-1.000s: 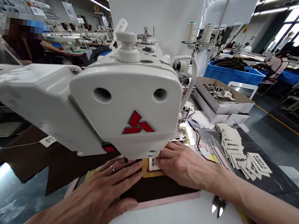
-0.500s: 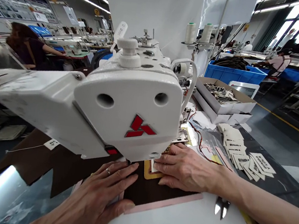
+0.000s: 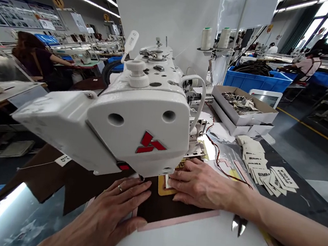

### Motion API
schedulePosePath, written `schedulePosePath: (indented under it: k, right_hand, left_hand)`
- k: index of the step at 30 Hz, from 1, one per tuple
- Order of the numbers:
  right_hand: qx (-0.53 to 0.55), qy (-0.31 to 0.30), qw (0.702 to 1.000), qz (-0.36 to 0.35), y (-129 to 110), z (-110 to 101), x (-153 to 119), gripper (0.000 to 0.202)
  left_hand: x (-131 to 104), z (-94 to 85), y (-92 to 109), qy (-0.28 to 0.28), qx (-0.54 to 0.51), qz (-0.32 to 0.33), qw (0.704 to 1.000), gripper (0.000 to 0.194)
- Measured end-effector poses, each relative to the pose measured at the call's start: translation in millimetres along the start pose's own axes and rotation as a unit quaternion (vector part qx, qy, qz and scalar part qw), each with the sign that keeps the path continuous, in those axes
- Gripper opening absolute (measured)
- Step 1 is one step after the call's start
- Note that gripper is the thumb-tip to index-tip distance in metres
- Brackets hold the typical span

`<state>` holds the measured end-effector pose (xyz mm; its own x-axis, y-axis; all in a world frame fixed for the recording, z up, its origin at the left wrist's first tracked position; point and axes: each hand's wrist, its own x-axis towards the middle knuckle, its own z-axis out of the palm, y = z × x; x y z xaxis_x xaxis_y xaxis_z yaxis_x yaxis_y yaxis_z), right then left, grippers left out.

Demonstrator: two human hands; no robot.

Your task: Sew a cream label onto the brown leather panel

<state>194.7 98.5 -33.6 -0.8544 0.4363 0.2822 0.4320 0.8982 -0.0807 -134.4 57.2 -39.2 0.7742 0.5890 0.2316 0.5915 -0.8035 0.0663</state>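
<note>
Compared with the earlier views, our left hand [image 3: 104,212] sits slightly back from the yellow frame [image 3: 161,189], leaving a narrow strip of brown cloth [image 3: 164,210] between them; we judge that the right hand [image 3: 204,185] alone now steadies the frame. The left hand lies flat, fingers extended, thumb apart, gripping nothing. The right hand is half bent, fingertips on the white label [image 3: 168,182] inside the frame, thumb apart; we cannot tell whether it pinches anything. The label is partly covered, just beside the machine head [image 3: 138,131]. Clearance is tightest there: the left fingertips reach beneath its lower edge. Toward us, the pink strip [image 3: 181,221] borders the cloth, and the white sheet [image 3: 193,242] offers open room. The snips [image 3: 239,225] lie near the right forearm, limiting movement that way.
</note>
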Motion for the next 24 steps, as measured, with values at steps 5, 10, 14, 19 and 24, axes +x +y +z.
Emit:
schedulePosePath:
  k: [5,10,14,19,24]
  right_hand:
    - [0.010,-0.002,1.000,0.001,-2.6,-0.8,-0.2,0.034]
    - [-0.002,-0.006,1.000,-0.002,-2.7,-1.8,-0.1,0.035]
    - [-0.005,0.005,1.000,-0.006,-1.4,0.0,-0.7,0.036]
    - [-0.002,0.008,1.000,0.000,-2.9,0.5,-0.3,0.035]
    - [0.000,0.000,1.000,0.003,-4.2,-1.4,0.6,0.034]
  left_hand:
    - [-2.0,3.3,1.3,0.003,-0.003,-0.029,1.000,0.047]
    - [-1.0,3.2,2.6,-0.003,-0.002,-0.026,1.000,0.045]
    - [0.6,1.9,3.1,0.008,-0.005,-0.025,1.000,0.045]
    - [0.4,2.2,3.7,0.011,-0.005,-0.022,1.000,0.043]
    - [1.2,0.5,0.9,0.011,0.004,-0.015,1.000,0.044]
